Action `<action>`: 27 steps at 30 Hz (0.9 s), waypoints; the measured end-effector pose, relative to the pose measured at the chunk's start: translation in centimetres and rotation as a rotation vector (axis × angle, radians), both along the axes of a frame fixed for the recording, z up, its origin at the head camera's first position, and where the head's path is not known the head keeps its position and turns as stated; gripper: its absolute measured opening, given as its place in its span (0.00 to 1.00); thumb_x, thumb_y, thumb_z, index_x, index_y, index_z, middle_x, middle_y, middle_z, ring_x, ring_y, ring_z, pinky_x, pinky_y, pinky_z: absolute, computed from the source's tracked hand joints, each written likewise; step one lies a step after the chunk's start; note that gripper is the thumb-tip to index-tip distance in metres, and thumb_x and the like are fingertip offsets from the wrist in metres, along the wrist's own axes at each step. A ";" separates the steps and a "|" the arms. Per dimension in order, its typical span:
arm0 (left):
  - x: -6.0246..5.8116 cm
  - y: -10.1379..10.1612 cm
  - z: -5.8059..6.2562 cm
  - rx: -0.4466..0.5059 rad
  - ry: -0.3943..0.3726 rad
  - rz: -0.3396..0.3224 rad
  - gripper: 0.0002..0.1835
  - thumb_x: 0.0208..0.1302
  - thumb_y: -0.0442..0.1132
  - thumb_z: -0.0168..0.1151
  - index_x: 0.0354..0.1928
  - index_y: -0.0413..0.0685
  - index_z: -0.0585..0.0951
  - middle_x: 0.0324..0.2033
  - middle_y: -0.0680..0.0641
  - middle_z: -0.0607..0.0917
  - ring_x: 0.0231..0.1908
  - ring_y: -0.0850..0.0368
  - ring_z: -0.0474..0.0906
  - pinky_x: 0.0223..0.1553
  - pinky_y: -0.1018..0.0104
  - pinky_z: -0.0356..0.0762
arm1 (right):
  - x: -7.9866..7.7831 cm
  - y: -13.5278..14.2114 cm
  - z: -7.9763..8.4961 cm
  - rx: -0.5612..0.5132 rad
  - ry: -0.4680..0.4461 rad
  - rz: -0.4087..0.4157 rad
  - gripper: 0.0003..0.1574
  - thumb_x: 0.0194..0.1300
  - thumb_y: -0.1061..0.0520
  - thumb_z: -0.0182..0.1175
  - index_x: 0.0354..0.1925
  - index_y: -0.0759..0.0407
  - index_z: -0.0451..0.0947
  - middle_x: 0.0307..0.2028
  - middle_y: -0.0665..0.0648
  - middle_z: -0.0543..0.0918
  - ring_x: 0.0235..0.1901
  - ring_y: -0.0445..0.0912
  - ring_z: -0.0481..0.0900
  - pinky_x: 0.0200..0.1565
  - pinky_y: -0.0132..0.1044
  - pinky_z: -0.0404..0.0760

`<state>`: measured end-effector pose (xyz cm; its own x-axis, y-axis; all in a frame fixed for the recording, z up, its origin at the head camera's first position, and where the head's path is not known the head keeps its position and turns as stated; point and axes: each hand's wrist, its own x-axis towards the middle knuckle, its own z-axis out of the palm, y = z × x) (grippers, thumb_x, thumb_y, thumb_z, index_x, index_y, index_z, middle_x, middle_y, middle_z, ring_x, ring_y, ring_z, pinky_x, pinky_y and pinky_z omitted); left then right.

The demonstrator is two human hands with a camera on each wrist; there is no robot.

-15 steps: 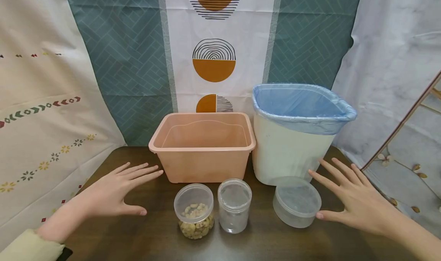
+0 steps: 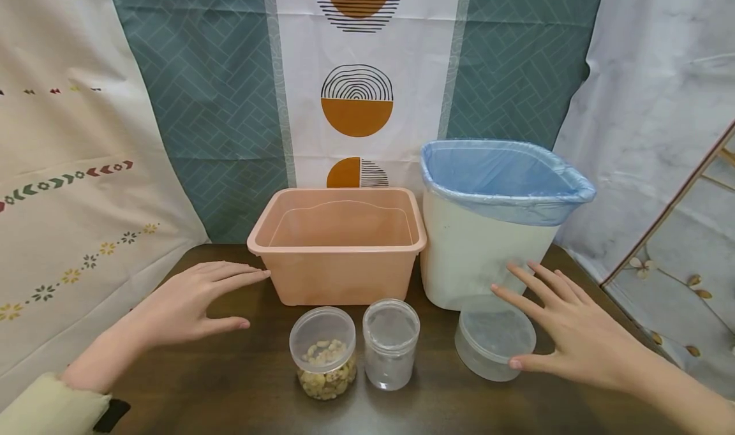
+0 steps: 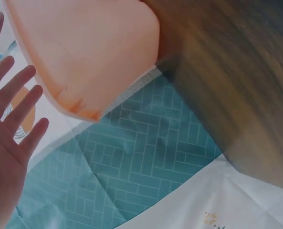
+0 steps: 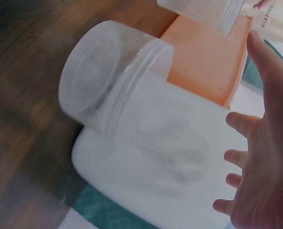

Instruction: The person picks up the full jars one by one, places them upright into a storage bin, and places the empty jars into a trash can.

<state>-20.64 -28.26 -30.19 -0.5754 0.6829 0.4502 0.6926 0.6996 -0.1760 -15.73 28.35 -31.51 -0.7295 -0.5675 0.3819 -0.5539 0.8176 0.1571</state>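
In the head view my left hand (image 2: 192,307) hovers over the left of the table, fingers extended and thumb apart, its fingertips overlapping the left side of the pink tub (image 2: 339,279). My right hand (image 2: 580,336) is held with spread fingers at the right, thumb tip overlapping the low round clear container (image 2: 488,349). Both palms hold nothing. Between them stand a lidded clear jar (image 2: 326,381) with pale tan, nut-like pieces and a narrower clear jar (image 2: 390,352). In the right wrist view, the round container (image 4: 91,76) lies beyond the thumb and fingers.
A white bin (image 2: 476,250) lined with a blue bag (image 2: 494,167) stands behind the round container, beside the tub. The dark wooden table (image 2: 241,390) ends at patterned cloths on the left, back and right.
My right hand has shifted left, its thumb now overlapping the round container. My left hand has risen slightly and its fingers have come closer together. The containers have stayed put.
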 end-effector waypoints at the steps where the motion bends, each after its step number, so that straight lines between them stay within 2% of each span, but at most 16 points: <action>1: -0.2 0.0 0.1 0.011 0.008 -0.007 0.40 0.49 0.61 0.74 0.67 0.67 0.74 0.56 0.60 0.82 0.57 0.58 0.78 0.57 0.59 0.66 | -0.1 -0.3 0.1 0.004 0.011 0.011 0.61 0.48 0.22 0.66 0.75 0.35 0.57 0.78 0.54 0.53 0.78 0.53 0.44 0.73 0.31 0.19; 6: -1.5 0.3 0.5 0.080 0.045 -0.061 0.38 0.46 0.55 0.78 0.64 0.64 0.77 0.52 0.61 0.83 0.53 0.63 0.77 0.54 0.65 0.68 | -0.5 -1.9 0.7 0.024 0.040 0.059 0.62 0.46 0.19 0.64 0.75 0.34 0.57 0.78 0.50 0.52 0.76 0.54 0.49 0.73 0.27 0.22; 9: -2.1 0.4 0.7 0.124 0.038 -0.081 0.38 0.46 0.52 0.79 0.63 0.64 0.78 0.53 0.60 0.82 0.52 0.64 0.76 0.52 0.68 0.69 | -0.7 -2.8 1.2 0.032 0.062 0.111 0.60 0.48 0.18 0.61 0.74 0.35 0.58 0.78 0.50 0.52 0.75 0.55 0.51 0.73 0.28 0.24; 15: -2.9 0.8 0.6 0.209 0.016 -0.056 0.34 0.45 0.48 0.80 0.60 0.63 0.81 0.51 0.61 0.81 0.50 0.67 0.73 0.49 0.71 0.69 | -1.1 -4.4 2.0 0.045 0.105 0.201 0.59 0.50 0.17 0.58 0.74 0.36 0.59 0.78 0.51 0.53 0.75 0.56 0.53 0.75 0.31 0.26; 19: -3.8 1.2 0.4 0.272 0.018 -0.053 0.30 0.45 0.42 0.80 0.55 0.58 0.84 0.50 0.57 0.82 0.51 0.63 0.75 0.53 0.75 0.67 | -1.6 -5.2 2.5 0.064 0.109 0.234 0.59 0.51 0.16 0.57 0.74 0.36 0.59 0.78 0.52 0.54 0.75 0.56 0.53 0.76 0.32 0.26; 22: -4.6 1.4 0.1 0.336 0.015 -0.086 0.26 0.44 0.36 0.80 0.50 0.53 0.86 0.48 0.55 0.83 0.50 0.60 0.76 0.55 0.81 0.65 | -1.8 -5.8 2.8 0.085 0.120 0.264 0.58 0.51 0.16 0.56 0.74 0.37 0.60 0.76 0.54 0.57 0.74 0.57 0.55 0.76 0.34 0.28; 27: -5.7 1.5 -0.8 0.449 -0.014 -0.124 0.23 0.43 0.30 0.79 0.45 0.51 0.88 0.43 0.54 0.82 0.47 0.63 0.75 0.52 0.84 0.66 | -2.1 -6.6 3.0 0.101 0.115 0.296 0.58 0.52 0.16 0.55 0.74 0.38 0.61 0.76 0.54 0.58 0.73 0.59 0.57 0.76 0.35 0.29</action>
